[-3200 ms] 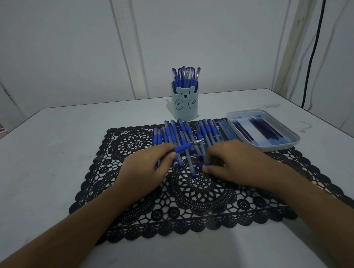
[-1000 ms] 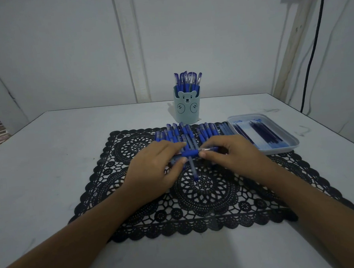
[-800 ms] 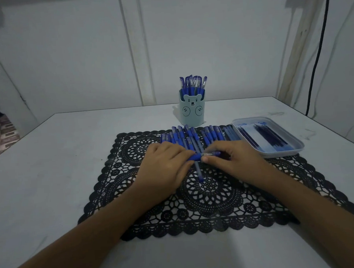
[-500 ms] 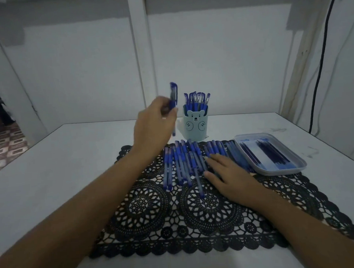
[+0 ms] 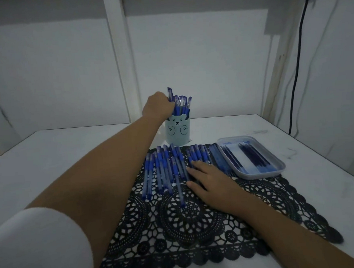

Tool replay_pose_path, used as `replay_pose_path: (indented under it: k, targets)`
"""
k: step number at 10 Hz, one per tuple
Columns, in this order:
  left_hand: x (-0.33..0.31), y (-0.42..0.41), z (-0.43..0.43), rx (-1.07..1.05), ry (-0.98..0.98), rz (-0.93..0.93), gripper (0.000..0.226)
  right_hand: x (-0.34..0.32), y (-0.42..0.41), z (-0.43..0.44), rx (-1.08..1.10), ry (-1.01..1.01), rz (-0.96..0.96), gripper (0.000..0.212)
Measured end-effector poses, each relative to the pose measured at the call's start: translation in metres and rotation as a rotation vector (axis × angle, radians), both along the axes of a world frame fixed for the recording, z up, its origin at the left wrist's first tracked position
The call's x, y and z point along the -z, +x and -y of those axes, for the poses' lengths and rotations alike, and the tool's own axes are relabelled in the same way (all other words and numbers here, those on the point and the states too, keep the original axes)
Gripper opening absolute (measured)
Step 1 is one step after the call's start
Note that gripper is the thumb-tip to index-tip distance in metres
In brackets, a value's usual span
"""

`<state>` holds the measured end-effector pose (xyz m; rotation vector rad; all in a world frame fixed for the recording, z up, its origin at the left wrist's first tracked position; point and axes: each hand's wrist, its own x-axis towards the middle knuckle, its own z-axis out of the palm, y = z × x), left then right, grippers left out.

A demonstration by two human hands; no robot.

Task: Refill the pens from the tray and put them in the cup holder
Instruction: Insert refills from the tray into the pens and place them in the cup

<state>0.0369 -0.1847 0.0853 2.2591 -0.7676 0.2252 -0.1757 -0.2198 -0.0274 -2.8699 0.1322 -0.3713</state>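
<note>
- The table (image 5: 70,151) carries everything. A black lace mat (image 5: 197,225) lies along its near edge, probably to stop round things from rolling.
- A shallow tray (image 5: 262,175) sits at the mat's far right corner with dark refills (image 5: 253,155) lying inside, close to the right hand's side.
- The cup holder (image 5: 177,131) stands just past the mat's far edge, already crowded with upright pens.
- The left hand (image 5: 158,106) is at the cup's rim. Its fingers are clenched around one pen (image 5: 170,95), held upright so it can slide in among the others.
- The right hand (image 5: 209,179) lies flat with its fingers straight and relaxed. It rests on the row of pens (image 5: 163,169) across the mat's far half, likely to choose the next one.
</note>
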Motion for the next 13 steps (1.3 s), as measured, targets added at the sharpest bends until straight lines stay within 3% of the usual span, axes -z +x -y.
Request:
replay_pose_path:
  k: [2,5,7,8,13]
  targets:
    - [0.016,-0.017,-0.031,-0.003,-0.002,0.117,0.030,0.000,0.000,-0.001,-0.005,0.010,-0.012,0.053]
    - [0.078,-0.056,-0.136,-0.066,0.469,-0.021,0.034,0.001,0.003,-0.001,0.011,0.016,-0.024,0.053]
    - [0.090,-0.062,-0.149,-0.007,0.480,-0.113,0.036,0.001,0.002,-0.002,0.016,0.000,-0.024,0.053]
    - [0.093,-0.064,-0.146,-0.048,0.378,-0.144,0.026,0.000,0.001,-0.003,0.016,-0.001,-0.023,0.053]
    - [0.083,-0.075,-0.138,0.059,0.390,-0.157,0.026,-0.001,0.002,-0.003,0.015,-0.016,-0.032,0.053]
